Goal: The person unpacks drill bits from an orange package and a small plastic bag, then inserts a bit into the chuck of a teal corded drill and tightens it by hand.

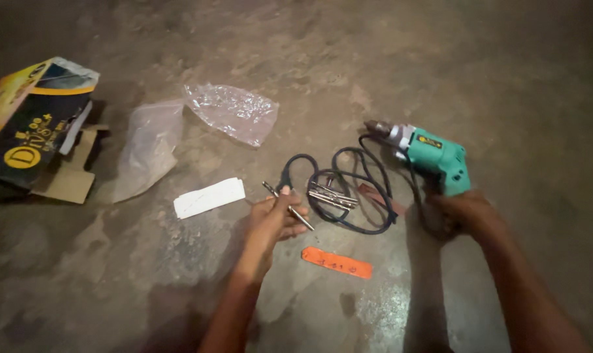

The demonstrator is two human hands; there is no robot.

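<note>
My right hand (463, 216) hides the drill (433, 157) grip, fingers clenched around it; the teal plastic body and metal chuck lie on the rough concrete floor (505, 78). My left hand (270, 222) pinches a thin steel bit (290, 208), partly covered by my fingers. More bits (332, 196) lie blurred on the coiled black cord (348, 189).
</note>
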